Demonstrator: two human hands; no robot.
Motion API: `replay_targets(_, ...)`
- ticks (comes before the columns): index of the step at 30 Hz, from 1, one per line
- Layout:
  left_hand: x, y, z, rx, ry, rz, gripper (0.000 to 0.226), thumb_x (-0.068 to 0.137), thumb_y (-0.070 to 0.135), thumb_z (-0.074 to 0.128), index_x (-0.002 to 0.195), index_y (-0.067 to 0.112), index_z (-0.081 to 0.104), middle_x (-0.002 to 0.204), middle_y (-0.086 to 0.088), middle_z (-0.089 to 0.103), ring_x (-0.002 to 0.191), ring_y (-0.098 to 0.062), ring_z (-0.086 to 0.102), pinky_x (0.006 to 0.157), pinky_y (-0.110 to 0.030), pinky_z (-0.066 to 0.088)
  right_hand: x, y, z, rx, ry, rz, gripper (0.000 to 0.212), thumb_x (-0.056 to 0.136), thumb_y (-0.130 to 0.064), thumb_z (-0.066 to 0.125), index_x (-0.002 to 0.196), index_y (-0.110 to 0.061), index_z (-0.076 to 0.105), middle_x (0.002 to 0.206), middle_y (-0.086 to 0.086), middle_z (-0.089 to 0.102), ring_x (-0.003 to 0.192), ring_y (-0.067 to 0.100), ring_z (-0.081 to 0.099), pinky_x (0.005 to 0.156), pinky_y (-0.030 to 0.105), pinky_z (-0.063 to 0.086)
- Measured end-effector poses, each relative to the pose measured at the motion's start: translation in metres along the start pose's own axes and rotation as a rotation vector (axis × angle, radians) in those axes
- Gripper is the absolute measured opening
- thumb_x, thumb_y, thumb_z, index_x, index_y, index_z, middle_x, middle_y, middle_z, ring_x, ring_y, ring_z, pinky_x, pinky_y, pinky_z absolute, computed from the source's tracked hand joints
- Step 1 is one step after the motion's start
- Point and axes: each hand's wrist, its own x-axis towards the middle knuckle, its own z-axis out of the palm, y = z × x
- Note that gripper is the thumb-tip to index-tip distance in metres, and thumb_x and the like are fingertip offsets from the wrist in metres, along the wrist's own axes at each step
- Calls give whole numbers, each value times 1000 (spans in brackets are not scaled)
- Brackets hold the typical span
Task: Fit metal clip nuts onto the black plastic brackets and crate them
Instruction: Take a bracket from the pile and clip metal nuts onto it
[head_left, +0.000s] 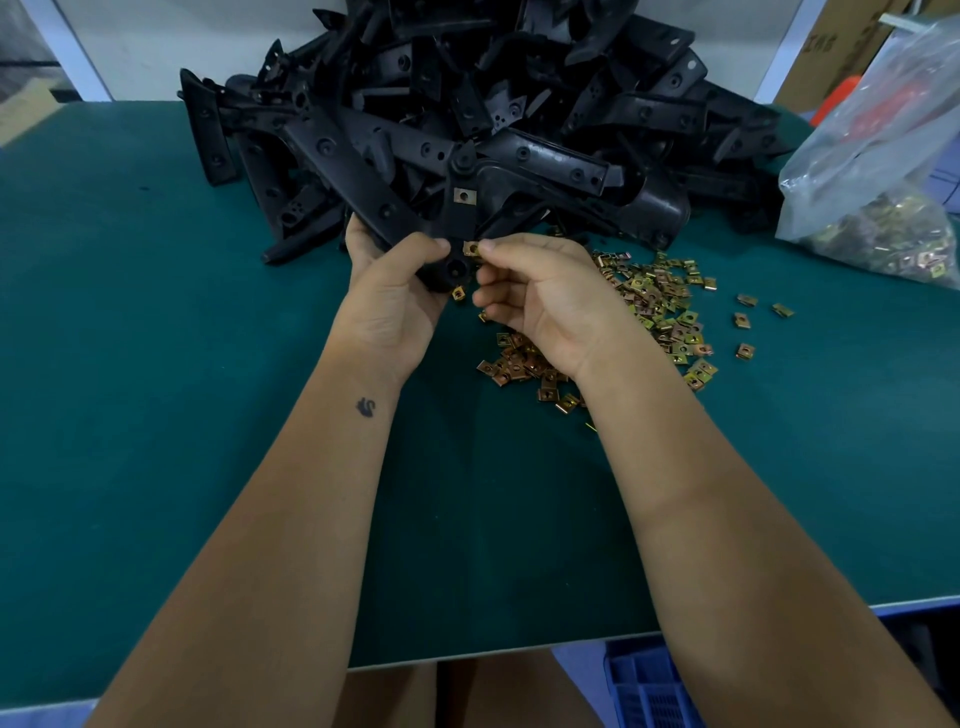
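Your left hand (395, 291) grips a black plastic bracket (460, 223), fingers curled round its lower end and thumb laid across the front, holding it upright just in front of the big heap of brackets (467, 93) at the back of the green table (156, 415). One clip nut (465, 196) already sits on the bracket's upper part (its square face shows brass against the black). Your right hand (540, 301) pinches a second clip nut (471, 249) between thumb and forefinger, right against the bracket's edge beside your left thumb; the other fingers curl loosely, and you cannot tell whether they hold more nuts. The loose clip nuts (649, 301) lie scattered on the table under and to the right of that hand. A clear plastic bag (883, 156) of more nuts rests at the far right, and a blue crate (654, 686) shows below the table's near edge.
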Motion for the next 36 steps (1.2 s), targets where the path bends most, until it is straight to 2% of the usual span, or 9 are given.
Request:
replay_targets(7, -3, 0, 1, 79, -79, -11, 74, 91, -16, 46, 152, 20, 24, 131, -12, 54, 115, -28, 54, 83, -36, 51, 1, 3, 2, -5, 5, -3, 14, 93, -9, 62, 80, -11, 65, 62, 0, 60, 53, 11, 59, 52, 21, 47)
replay_targets(13, -3, -1, 1, 107, -144, -16, 77, 92, -15, 46, 154, 19, 17, 135, -12, 51, 120, -29, 53, 98, -42, 46, 1, 4, 0, -11, 34, -13, 22, 91, -9, 64, 70, -14, 63, 55, -4, 51, 48, 8, 45, 47, 18, 37)
replay_targets(19, -3, -3, 0, 187, -135, -36, 76, 92, -9, 52, 153, 21, 17, 132, -8, 54, 117, -27, 53, 88, -41, 47, 2, 3, -3, -92, 55, -50, 24, 90, -9, 66, 67, -16, 62, 56, -6, 50, 48, 8, 45, 47, 18, 37)
replay_targets(23, -3, -4, 0, 248, -125, -60, 71, 94, -6, 53, 151, 24, 22, 125, -4, 59, 112, -23, 58, 86, -42, 49, 2, 3, -5, -145, 43, -66, 35, 89, -10, 67, 58, -19, 54, 56, -7, 46, 48, 8, 44, 47, 19, 37)
replay_targets(27, -4, -3, 2, 201, -101, -98, 62, 94, -3, 51, 148, 22, 30, 115, -1, 64, 98, -17, 62, 67, -30, 52, 2, 2, -5, -176, 10, -58, 40, 89, -12, 68, 52, -24, 58, 56, -8, 46, 49, 7, 44, 48, 18, 36)
replay_targets(29, -3, -2, 2, 170, -93, -107, 56, 94, -2, 49, 143, 21, 35, 114, -1, 63, 93, -16, 62, 64, -28, 52, 1, 2, -3, -207, -14, -59, 43, 89, -15, 68, 49, -26, 62, 55, -9, 47, 49, 7, 45, 48, 19, 37)
replay_targets(31, -3, -1, 1, 149, -93, -105, 50, 93, -2, 48, 135, 23, 38, 114, -1, 63, 93, -17, 61, 64, -28, 52, 2, 2, -1, -227, -17, -59, 40, 90, -18, 68, 51, -29, 64, 54, -10, 49, 49, 7, 46, 48, 19, 38)
replay_targets(34, -3, -1, 0, 136, -99, -107, 52, 87, 0, 53, 131, 24, 39, 116, -1, 61, 96, -18, 58, 65, -28, 50, 4, 1, -2, -190, 43, -67, 19, 91, -26, 67, 72, -26, 65, 58, -8, 52, 50, 8, 48, 49, 22, 38)
replay_targets(36, -3, -1, 1, 153, -92, -111, 58, 79, 4, 57, 130, 25, 39, 114, 1, 63, 96, -16, 59, 65, -29, 49, 5, 0, -5, -126, 93, -82, 15, 93, -29, 63, 81, -22, 65, 60, -7, 54, 50, 9, 48, 49, 23, 38)
